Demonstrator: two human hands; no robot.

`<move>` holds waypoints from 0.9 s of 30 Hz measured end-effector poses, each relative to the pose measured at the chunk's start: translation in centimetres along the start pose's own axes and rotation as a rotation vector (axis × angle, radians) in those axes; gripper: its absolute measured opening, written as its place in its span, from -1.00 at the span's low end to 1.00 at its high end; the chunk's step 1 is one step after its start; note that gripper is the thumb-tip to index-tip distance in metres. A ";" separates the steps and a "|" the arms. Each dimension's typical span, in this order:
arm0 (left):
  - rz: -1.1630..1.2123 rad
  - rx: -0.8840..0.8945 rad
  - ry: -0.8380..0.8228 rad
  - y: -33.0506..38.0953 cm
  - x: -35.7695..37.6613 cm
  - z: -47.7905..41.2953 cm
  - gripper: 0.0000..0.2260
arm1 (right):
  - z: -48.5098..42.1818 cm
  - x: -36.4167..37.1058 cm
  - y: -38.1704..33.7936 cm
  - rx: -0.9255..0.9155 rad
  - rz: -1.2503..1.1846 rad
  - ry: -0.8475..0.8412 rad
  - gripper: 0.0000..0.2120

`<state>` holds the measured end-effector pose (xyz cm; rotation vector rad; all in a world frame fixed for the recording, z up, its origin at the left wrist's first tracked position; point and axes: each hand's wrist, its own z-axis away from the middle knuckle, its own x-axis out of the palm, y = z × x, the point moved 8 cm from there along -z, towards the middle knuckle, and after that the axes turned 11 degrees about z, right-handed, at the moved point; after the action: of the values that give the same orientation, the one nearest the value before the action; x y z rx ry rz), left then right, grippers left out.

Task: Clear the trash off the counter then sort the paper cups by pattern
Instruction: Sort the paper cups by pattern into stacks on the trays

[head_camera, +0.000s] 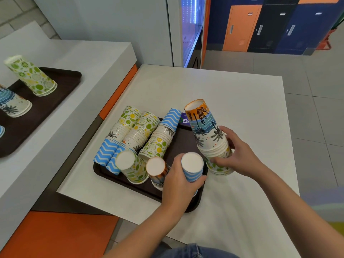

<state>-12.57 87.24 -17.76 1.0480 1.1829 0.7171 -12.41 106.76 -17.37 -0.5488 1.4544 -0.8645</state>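
Over the dark tray [111, 176], left hand [178, 180] wraps a blue zigzag cup [192, 169]; right hand [240, 155] clasps the tall stack [208, 131].

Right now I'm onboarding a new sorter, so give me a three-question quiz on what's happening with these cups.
1. True or false: the left hand grips an upside-down blue zigzag cup.
2. Which pattern tops the tall stack under the right hand? A) lime and lemon B) palm and sunset C) blue zigzag
3. Fill in: on the side counter, the upright lime stack stands on a dark ____.

Key: 1 true; 2 B; 3 tray.
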 end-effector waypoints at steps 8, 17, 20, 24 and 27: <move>-0.023 0.000 -0.092 -3.1 1.2 0.5 -0.29 | 0.3 0.7 -0.2 -0.005 0.002 -0.018 -0.17; 0.016 -0.032 -0.187 -3.7 2.4 0.2 0.04 | -0.2 1.5 -1.1 -0.034 -0.008 -0.012 -0.16; 0.234 0.122 0.015 1.1 -0.3 -0.6 -0.08 | -0.5 1.3 -1.1 -0.017 -0.018 -0.004 -0.03; 0.495 0.123 0.274 6.7 -5.0 -3.5 -0.09 | -1.0 1.1 -2.5 -0.033 -0.020 0.008 0.09; 0.516 -0.029 0.198 8.0 -6.0 -7.0 -0.23 | -1.5 1.2 -4.6 -0.078 0.001 0.006 0.12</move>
<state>-20.33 86.80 -8.36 1.2968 1.0696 1.2597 -14.77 103.36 -14.63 -0.6040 1.4985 -0.8113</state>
